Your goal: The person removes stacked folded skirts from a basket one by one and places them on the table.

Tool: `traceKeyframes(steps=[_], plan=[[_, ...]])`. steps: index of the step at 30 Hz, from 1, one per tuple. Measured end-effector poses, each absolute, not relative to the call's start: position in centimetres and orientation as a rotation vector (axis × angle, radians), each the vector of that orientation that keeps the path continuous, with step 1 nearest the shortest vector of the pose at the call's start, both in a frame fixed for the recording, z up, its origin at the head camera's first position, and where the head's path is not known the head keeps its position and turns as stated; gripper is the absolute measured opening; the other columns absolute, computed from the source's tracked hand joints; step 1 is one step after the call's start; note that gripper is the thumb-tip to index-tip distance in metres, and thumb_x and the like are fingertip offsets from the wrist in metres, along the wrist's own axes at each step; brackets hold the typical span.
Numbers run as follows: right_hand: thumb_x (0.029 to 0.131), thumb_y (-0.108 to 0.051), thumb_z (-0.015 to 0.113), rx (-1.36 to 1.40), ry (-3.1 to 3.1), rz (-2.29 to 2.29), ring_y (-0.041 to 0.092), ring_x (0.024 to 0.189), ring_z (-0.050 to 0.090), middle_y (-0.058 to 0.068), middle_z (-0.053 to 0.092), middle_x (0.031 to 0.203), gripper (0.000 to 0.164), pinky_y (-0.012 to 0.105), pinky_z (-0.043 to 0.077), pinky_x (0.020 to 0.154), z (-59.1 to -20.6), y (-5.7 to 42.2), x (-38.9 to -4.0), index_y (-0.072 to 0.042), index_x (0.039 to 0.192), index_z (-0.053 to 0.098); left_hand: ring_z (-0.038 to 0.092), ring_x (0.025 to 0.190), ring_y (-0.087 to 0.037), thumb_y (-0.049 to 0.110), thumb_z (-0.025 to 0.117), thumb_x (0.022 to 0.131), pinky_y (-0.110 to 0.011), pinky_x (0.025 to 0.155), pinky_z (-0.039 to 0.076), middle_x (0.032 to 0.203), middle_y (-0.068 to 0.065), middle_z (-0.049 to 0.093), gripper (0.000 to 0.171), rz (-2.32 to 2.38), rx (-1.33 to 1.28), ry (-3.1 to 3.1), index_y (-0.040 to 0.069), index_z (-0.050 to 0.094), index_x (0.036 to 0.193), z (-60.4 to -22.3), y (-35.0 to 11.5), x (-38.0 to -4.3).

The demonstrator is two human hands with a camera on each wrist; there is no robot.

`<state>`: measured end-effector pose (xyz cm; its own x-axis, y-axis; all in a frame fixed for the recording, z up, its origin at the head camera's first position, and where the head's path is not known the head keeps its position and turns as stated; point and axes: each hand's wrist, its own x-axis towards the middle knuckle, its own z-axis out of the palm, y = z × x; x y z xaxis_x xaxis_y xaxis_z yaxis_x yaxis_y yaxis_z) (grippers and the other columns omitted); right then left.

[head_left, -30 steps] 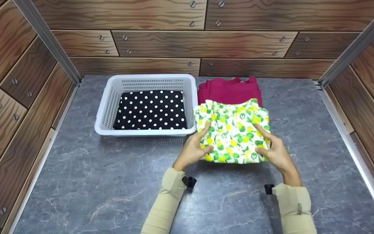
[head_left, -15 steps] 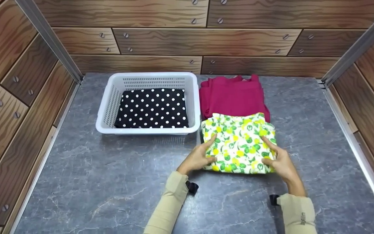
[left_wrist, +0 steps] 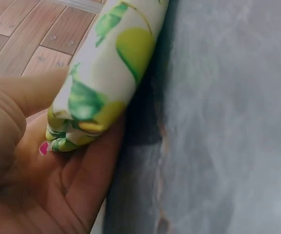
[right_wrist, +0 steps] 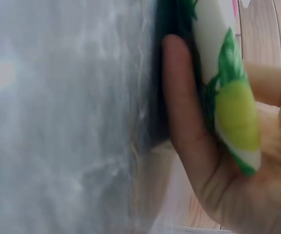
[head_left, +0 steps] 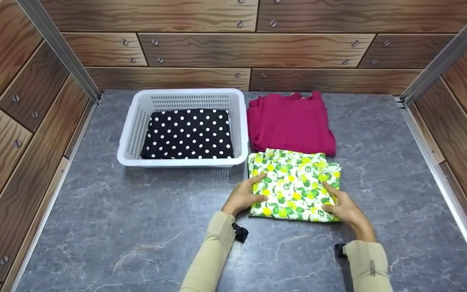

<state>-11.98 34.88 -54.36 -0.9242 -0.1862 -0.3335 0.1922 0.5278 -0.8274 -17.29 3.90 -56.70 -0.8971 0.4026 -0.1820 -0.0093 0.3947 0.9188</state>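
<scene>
Left hand (head_left: 242, 196) and right hand (head_left: 348, 208) are gripping lemon-print cloth (head_left: 292, 187) (folded), centre-right. Magenta cloth (head_left: 292, 123) is lying nearer the top

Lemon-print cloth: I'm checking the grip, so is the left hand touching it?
Touching. The left wrist view shows the left hand around the edge of the lemon-print cloth, with a finger against its underside.

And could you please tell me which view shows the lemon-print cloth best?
The head view, because it shows nearly the whole top of the lemon-print cloth. Each wrist view shows only part of one side, close up.
</scene>
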Motion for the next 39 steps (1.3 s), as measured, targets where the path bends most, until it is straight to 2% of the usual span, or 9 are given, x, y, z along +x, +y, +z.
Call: traceKeyframes(steps=[3, 5, 8, 26, 28, 30, 33, 36, 39], plan=[[0.095, 0.008, 0.059, -0.013, 2.387, -1.381, 0.030, 0.091, 0.063, 0.035, 0.012, 0.160, 0.073, 0.027, 0.047, 0.061, -54.6, 35.2, -12.4, 0.009, 0.156, 0.019, 0.042, 0.141, -0.030, 0.003, 0.080, 0.083, -0.047, 0.116, 0.033, 0.151, -0.013, 0.050, 0.070, 1.541, 0.309, 2.262, 0.016, 0.056, 0.147, -56.9, 3.9, -17.7], [0.095, 0.008, 0.059, -0.006, 2.372, -1.399, 0.015, 0.056, 0.049, 0.035, 0.011, 0.161, 0.073, 0.024, 0.041, 0.051, -54.7, 35.4, -12.7, 0.008, 0.157, 0.020, 0.043, 0.140, -0.031, 0.004, 0.079, 0.083, -0.046, 0.115, 0.033, 0.150, -0.013, 0.051, 0.068, 1.549, 0.301, 2.262, 0.016, 0.057, 0.147, -57.0, 3.9, -17.9], [0.096, 0.007, 0.058, 0.022, 2.342, -1.425, 0.006, 0.044, 0.030, 0.034, 0.011, 0.161, 0.073, 0.022, 0.037, 0.046, -54.8, 35.6, -12.9, 0.004, 0.158, 0.019, 0.043, 0.140, -0.030, 0.004, 0.079, 0.083, -0.045, 0.116, 0.033, 0.150, -0.013, 0.051, 0.067, 1.549, 0.296, 2.278, 0.017, 0.058, 0.145, -57.1, 3.9, -18.1], [0.095, 0.005, 0.060, 0.100, 2.333, -1.496, 0.006, 0.044, 0.028, 0.033, 0.014, 0.162, 0.074, 0.023, 0.036, 0.046, -55.0, 35.3, -12.6, 0.000, 0.159, 0.022, 0.043, 0.140, -0.029, 0.002, 0.079, 0.083, -0.044, 0.115, 0.035, 0.149, -0.016, 0.051, 0.066, 1.592, 0.319, 2.268, 0.014, 0.059, 0.144, -57.0, 3.8, -18.0], [0.097, 0.003, 0.059, 0.113, 2.360, -1.479, 0.016, 0.061, 0.054, 0.032, 0.016, 0.162, 0.071, 0.027, 0.049, 0.060, -54.9, 35.2, -12.6, 0.001, 0.159, 0.024, 0.044, 0.139, -0.031, 0.003, 0.078, 0.085, -0.046, 0.115, 0.035, 0.149, -0.017, 0.051, 0.064, 1.553, 0.333, 2.285, 0.014, 0.058, 0.145, -56.7, 3.7, -17.9], [0.098, 0.001, 0.058, 0.137, 2.422, -1.444, 0.033, 0.104, 0.063, 0.032, 0.019, 0.161, 0.067, 0.039, 0.053, 0.088, -54.4, 35.0, -12.6, 0.005, 0.157, 0.026, 0.048, 0.135, -0.030, 0.005, 0.075, 0.088, -0.046, 0.112, 0.038, 0.148, -0.017, 0.052, 0.062, 1.456, 0.373, 2.338, 0.014, 0.057, 0.146, -55.9, 3.3, -17.8], [0.099, -0.003, 0.058, 0.188, 2.607, -1.311, 0.051, 0.143, 0.028, 0.034, 0.028, 0.157, 0.062, 0.059, 0.030, 0.114, -52.8, 34.9, -12.8, 0.011, 0.153, 0.030, 0.065, 0.097, -0.023, 0.010, 0.070, 0.094, -0.043, 0.091, 0.053, 0.143, -0.017, 0.057, 0.056, 1.268, 0.450, 2.416, 0.014, 0.055, 0.148, -53.9, 2.5, -17.8], [0.100, -0.007, 0.060, 0.260, 2.786, -1.165, 0.054, 0.133, 0.040, 0.037, 0.035, 0.151, 0.061, 0.062, 0.036, 0.109, -51.0, 34.7, -13.4, 0.013, 0.150, 0.033, 0.051, 0.060, -0.010, 0.016, 0.065, 0.099, -0.032, 0.064, 0.052, 0.126, -0.020, 0.067, 0.049, 1.114, 0.516, 2.467, 0.013, 0.056, 0.147, -51.8, 1.4, -17.9], [0.101, -0.011, 0.060, 0.271, 2.840, -1.173, 0.054, 0.131, 0.043, 0.036, 0.034, 0.152, 0.061, 0.063, 0.042, 0.102, -49.4, 34.1, -14.0, 0.009, 0.152, 0.034, 0.040, 0.050, -0.006, 0.020, 0.060, 0.103, -0.027, 0.052, 0.044, 0.111, -0.020, 0.069, 0.045, 1.100, 0.559, 2.439, 0.012, 0.055, 0.147, -49.6, -0.1, -18.4]])
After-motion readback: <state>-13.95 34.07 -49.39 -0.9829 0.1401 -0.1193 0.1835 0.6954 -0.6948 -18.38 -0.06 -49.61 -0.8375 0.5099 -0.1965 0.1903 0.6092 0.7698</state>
